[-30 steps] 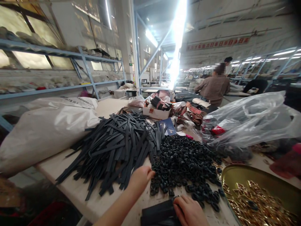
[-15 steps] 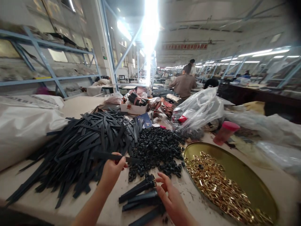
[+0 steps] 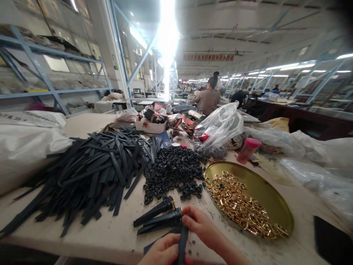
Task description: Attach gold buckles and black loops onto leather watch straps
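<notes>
A single black strap stands nearly upright at the near edge of the table. My left hand is closed around its lower part, with the thumb along it. My right hand pinches at the upper end of this strap; its fingertips hide whatever small part may be there. Just left of my right fingers lie several folded black straps with gold buckles at their ends. Behind them is a heap of small black loops. On the left spreads a big pile of loose black straps.
To the right sits a round gold tray holding many gold buckles. Behind it stand a pink-lidded jar and clear plastic bags. A dark flat object lies at the right edge. People work farther back.
My left hand has brought the strap from over the pile down and right to my right hand. My right fingers have closed at its end. The view has shifted right.
</notes>
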The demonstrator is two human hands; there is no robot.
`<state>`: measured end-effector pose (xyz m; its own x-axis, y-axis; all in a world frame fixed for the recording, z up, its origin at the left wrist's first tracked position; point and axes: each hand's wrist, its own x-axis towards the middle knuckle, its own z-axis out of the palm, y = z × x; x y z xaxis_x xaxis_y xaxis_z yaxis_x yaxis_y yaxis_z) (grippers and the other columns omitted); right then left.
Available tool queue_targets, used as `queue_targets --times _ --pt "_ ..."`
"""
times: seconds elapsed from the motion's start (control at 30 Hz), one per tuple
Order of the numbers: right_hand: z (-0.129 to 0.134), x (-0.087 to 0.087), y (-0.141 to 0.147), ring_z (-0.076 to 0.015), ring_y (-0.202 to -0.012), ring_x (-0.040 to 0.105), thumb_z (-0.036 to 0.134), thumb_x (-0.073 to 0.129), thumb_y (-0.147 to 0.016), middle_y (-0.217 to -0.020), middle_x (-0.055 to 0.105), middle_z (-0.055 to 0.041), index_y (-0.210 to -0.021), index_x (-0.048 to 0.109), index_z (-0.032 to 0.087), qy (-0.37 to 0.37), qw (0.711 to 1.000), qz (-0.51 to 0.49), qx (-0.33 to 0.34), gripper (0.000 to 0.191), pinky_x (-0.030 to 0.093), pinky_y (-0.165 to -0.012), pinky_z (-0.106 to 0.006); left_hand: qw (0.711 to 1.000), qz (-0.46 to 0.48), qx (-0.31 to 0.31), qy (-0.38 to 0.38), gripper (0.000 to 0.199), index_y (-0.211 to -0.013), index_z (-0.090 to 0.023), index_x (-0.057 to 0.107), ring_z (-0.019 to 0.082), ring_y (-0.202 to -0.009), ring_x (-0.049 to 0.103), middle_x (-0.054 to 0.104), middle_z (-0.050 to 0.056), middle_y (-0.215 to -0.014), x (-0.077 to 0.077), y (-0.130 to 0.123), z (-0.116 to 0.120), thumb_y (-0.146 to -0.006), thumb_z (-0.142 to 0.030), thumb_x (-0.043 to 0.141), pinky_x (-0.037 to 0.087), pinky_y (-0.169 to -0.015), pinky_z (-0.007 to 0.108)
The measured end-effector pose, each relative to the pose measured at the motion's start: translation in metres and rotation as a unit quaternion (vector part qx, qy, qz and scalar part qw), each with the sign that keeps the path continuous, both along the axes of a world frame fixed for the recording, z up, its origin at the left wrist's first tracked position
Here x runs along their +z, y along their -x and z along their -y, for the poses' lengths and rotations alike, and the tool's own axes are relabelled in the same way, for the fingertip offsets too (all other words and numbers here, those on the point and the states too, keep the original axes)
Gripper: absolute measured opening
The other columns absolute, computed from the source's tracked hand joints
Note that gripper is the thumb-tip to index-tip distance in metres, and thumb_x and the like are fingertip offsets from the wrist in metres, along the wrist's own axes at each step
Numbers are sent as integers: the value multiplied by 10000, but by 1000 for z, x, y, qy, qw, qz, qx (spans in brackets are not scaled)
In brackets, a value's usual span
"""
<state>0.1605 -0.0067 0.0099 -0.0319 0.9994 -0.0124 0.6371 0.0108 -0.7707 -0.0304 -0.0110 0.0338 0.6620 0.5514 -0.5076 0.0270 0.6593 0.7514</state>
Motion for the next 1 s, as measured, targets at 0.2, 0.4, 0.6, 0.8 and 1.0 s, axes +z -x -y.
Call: queue_targets --times 0.2,0.4,0.6,0.8,1.0 --pt "-44 -35 -48 -213 -753 542 154 433 -811 -816 552 -99 -738 564 149 -46 973 194 -119 151 357 -641 -300 990 -50 108 73 329 -1029 -125 498 93 -509 587 635 37 -709 0 -24 0 -705 -182 480 409 -452 171" --pt "-43 -50 -48 -220 -760 524 124 443 -785 -780 564 -77 -674 551 185 -51 974 204 -79 166 350 -671 -310 986 -74 131 74 316 -1014 -124 504 92 -509 574 618 36 -699 1 -25 -7 -704 -162 453 416 -454 176" --pt "-34 -58 -44 -210 -805 532 133 454 -751 -825 597 -63 -776 570 184 -38 992 89 -77 129 391 -759 -348 990 -95 92 -46 310 -943 -144 508 83 -456 522 551 -27 -588 -17 -24 -11 -721 -361 502 358 -432 168" --pt "-10 -29 -23 -139 -594 553 366 529 -776 -615 561 13 -697 508 169 55 979 -171 -98 213 465 -581 -274 960 -157 67 -221 305 -755 -167 483 70 -367 365 421 -75 -469 -24 -31 -17 -775 -465 420 304 -371 173" --pt "17 -5 0 -82 -552 514 372 708 -656 -620 572 20 -667 558 149 150 795 -575 -124 269 442 -579 -223 908 -246 31 -336 255 -771 -173 535 101 -465 416 418 -55 -512 1 -35 -4 -828 -350 360 304 -456 193"
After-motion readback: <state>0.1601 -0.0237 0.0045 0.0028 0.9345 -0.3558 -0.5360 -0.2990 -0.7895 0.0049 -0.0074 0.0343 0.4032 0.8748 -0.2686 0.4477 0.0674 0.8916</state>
